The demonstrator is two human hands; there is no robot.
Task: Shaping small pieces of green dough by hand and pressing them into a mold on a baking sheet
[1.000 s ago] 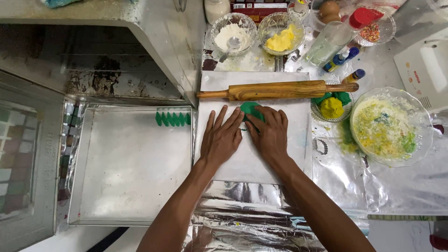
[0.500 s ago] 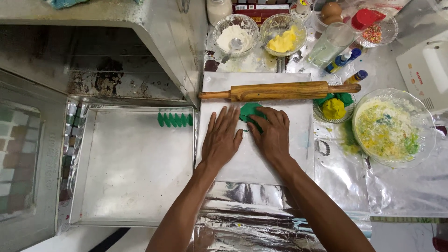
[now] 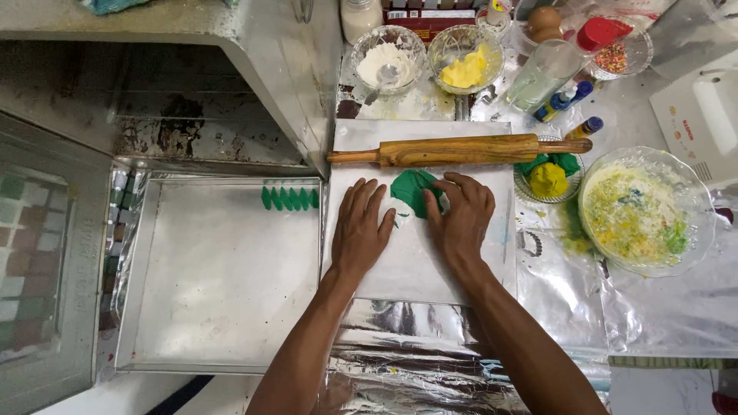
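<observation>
Pressing green dough [image 3: 413, 191] near board's [image 3: 492, 253] far edge: my right hand [image 3: 461, 215] curled over it, left hand [image 3: 361, 227] flat, fingers spread beside. Right fingers flatter earlier.

Surface: foil-covered counter [image 3: 430, 346]
Left: square metal baking tray [image 3: 223, 284]
Centre: white board [image 3: 419, 261]
Right: large glass bowl [image 3: 642, 211], small dish [image 3: 550, 180]
Back: two glass bowls [image 3: 388, 58], bottles [image 3: 565, 100]
</observation>
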